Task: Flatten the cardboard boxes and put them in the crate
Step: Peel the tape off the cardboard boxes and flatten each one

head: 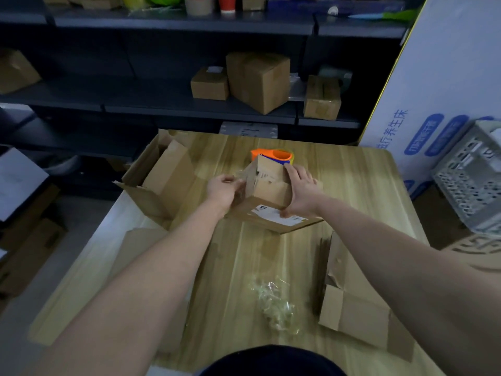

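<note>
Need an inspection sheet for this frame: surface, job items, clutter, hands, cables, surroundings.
Surface: wooden table, partly covered in cardboard.
Job's things: small box with a shipping label, not yet flat, mid-table; open box at the left edge; flattened cardboard near right; grey crate off the table, right.
Clutter: wad of clear tape; orange tape dispenser behind the small box.
Hands: left hand pinches what looks like a tape strip at the small box's side; right hand grips the small box.
Cables: nothing seen.
Surroundings: dark shelves holding closed cartons; white printed carton at right.
</note>
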Motion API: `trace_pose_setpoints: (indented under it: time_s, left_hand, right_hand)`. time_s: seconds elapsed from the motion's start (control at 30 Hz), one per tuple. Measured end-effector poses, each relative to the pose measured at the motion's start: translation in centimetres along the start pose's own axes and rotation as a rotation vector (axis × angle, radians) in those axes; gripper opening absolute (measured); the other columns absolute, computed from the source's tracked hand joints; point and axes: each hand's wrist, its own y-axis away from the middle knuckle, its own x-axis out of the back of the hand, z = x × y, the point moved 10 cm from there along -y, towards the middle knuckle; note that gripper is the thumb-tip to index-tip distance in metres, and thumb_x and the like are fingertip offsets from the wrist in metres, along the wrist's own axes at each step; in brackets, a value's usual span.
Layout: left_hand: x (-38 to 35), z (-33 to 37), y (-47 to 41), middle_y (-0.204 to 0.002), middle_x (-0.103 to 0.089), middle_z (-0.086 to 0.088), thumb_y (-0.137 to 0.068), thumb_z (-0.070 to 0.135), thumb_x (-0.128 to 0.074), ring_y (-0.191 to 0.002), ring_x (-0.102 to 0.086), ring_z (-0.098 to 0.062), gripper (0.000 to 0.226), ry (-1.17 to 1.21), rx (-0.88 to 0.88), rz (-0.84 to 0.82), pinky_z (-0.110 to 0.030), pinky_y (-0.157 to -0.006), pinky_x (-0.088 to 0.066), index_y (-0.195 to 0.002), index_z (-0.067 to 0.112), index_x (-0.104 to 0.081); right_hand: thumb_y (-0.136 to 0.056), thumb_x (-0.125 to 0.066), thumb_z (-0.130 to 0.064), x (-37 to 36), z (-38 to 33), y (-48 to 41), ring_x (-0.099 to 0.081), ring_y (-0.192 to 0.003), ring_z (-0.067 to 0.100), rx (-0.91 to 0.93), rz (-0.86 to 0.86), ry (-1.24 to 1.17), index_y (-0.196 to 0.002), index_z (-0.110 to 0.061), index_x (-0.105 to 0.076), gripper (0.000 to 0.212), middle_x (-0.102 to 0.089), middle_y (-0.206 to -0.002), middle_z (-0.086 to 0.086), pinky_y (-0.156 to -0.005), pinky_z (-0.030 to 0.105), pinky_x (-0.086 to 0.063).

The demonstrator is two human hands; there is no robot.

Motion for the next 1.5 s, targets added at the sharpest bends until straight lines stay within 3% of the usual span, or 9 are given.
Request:
trace_pose_setpoints:
  time_s: [0.27, 0.37, 0.47, 0.57, 0.7, 0.93, 1.23, 1.37, 1.5]
  left_hand:
    - [5.9, -1.4, 0.0, -0.07, -0.058, -0.006, -0.082, -0.008, -0.065, -0.055, -0.053, -0.012, 0.017, 0.304, 0.106, 0.249, -0.014, -0.048, -0.047, -0.079, 0.007, -0.057]
    - [4.2, -1.5, 0.7, -0.078, -0.056, -0.011, -0.078, -0.009, -0.069, -0.06, -0.059, -0.017, 0.028, 0.247, 0.079, 0.112, -0.025, -0.062, -0.052, -0.089, 0.007, -0.048]
    - [0.5, -2.0, 2.6, -0.068, -0.055, -0.009, -0.078, -0.013, -0.066, -0.042, -0.056, -0.006, 0.028, 0.049, 0.012, -0.105, -0.018, -0.047, -0.046, -0.075, 0.011, -0.053]
    - [-2.4, -4.7, 5.0, -0.069, -0.057, -0.005, -0.076, -0.014, -0.068, -0.055, -0.053, -0.01, 0.028, -0.176, 0.013, -0.294, -0.012, -0.044, -0.045, -0.072, 0.012, -0.058]
    - [-5.5, -9.7, 8.4, -0.073, -0.059, 0.0, -0.073, -0.011, -0.071, -0.068, -0.053, -0.009, 0.028, -0.478, 0.0, -0.476, -0.015, -0.062, -0.046, -0.073, 0.014, -0.06]
    - [-7.7, -17.4, 12.8, -0.105, -0.069, -0.015, -0.076, -0.009, -0.069, -0.083, -0.058, -0.015, 0.025, -0.875, -0.021, -0.63, -0.025, -0.075, -0.048, -0.099, 0.0, -0.069]
    - [-5.6, -19.6, 14.9, -0.117, -0.06, -0.011, -0.077, 0.005, -0.073, -0.102, -0.059, -0.02, 0.054, -0.619, 0.278, -0.624, -0.028, -0.09, -0.049, -0.127, 0.007, -0.054]
    - [-3.4, -18.3, 13.9, -0.095, -0.054, -0.017, -0.088, -0.009, -0.051, -0.08, -0.056, -0.024, 0.035, -0.356, 0.312, -0.367, -0.034, -0.073, -0.053, -0.118, 0.008, -0.042]
    - [-2.3, -17.1, 13.4, -0.079, -0.055, -0.012, -0.097, -0.005, -0.039, -0.065, -0.057, -0.019, 0.022, -0.381, 0.258, -0.295, -0.028, -0.06, -0.056, -0.108, 0.001, -0.058]
  right_hand:
    - [-0.049, -0.085, -0.041, 2.3, 4.4, 1.2, -0.027, -0.132, 0.028, -0.181, 0.061, -0.047, -0.144, -0.027, -0.008, 0.124, -0.021, -0.143, 0.002, -0.105, 0.052, -0.033]
    - [-0.049, -0.083, -0.044, 2.9, 5.0, 1.5, -0.023, -0.135, 0.028, -0.24, 0.103, -0.017, -0.146, -0.026, -0.004, 0.126, -0.018, -0.146, 0.002, -0.103, 0.05, -0.031]
    - [-0.049, -0.082, -0.045, 3.3, 4.6, 1.9, -0.023, -0.135, 0.027, -0.286, 0.162, -0.05, -0.145, -0.027, -0.003, 0.126, -0.018, -0.146, 0.002, -0.101, 0.049, -0.031]
    - [-0.051, -0.082, -0.044, 3.4, 4.7, 2.7, -0.02, -0.136, 0.029, -0.29, 0.197, -0.03, -0.145, -0.025, -0.003, 0.125, -0.018, -0.146, 0.006, -0.104, 0.051, -0.028]
    - [-0.052, -0.082, -0.044, 2.7, 4.9, 4.0, -0.02, -0.136, 0.029, -0.277, 0.182, -0.018, -0.146, -0.025, -0.003, 0.125, -0.018, -0.146, 0.005, -0.105, 0.05, -0.028]
    - [-0.049, -0.082, -0.045, 1.9, 5.0, 5.7, -0.024, -0.133, 0.03, -0.207, 0.156, -0.062, -0.145, -0.027, -0.004, 0.125, -0.021, -0.143, 0.005, -0.104, 0.051, -0.028]
    - [-0.049, -0.082, -0.046, 0.2, 3.4, 6.2, -0.027, -0.132, 0.029, -0.135, 0.1, -0.055, -0.145, -0.026, -0.007, 0.124, -0.023, -0.141, 0.005, -0.101, 0.05, -0.031]
    - [-0.048, -0.081, -0.048, 0.0, 1.9, 5.7, -0.024, -0.134, 0.029, -0.106, 0.086, -0.077, -0.146, -0.028, -0.003, 0.127, -0.021, -0.145, 0.004, -0.104, 0.051, -0.03]
    - [-0.046, -0.079, -0.05, -0.5, 1.0, 5.3, -0.022, -0.136, 0.027, -0.104, 0.039, -0.116, -0.147, -0.03, -0.001, 0.129, -0.018, -0.146, 0.001, -0.103, 0.054, -0.034]
